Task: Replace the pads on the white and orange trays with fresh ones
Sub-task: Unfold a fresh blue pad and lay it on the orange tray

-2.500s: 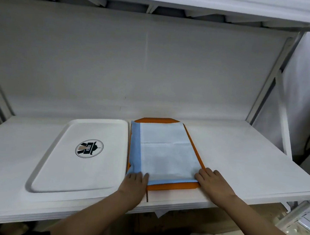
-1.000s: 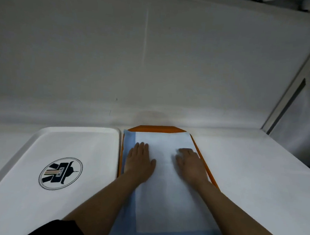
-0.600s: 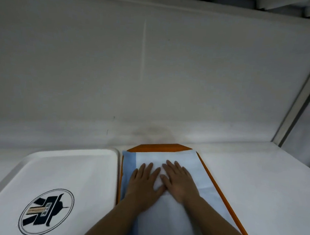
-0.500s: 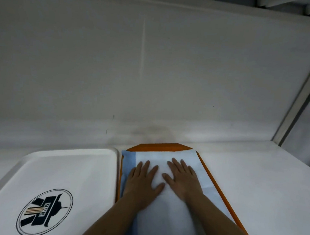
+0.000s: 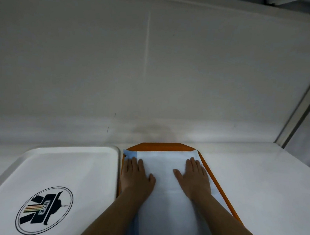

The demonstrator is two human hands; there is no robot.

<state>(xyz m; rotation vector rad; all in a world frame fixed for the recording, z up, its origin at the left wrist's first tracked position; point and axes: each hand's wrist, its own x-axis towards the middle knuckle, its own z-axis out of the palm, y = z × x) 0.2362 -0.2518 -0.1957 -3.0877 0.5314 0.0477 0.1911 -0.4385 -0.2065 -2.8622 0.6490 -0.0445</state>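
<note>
From the head camera I see my left hand (image 5: 137, 175) and right hand (image 5: 194, 177) pressed flat, fingers straight, on the blue-edged white pad (image 5: 164, 187) lying in the orange tray (image 5: 159, 148), just beside the bare white tray (image 5: 73, 166).

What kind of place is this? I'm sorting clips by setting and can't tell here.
Probably a staged work shelf rather than a real kitchen: a bare white shelf with a metal frame post, holding a logo-printed white tray and an orange tray.

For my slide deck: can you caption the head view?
Both hands, left and right, press a pad flat on the orange tray, beside a bare white tray.
</note>
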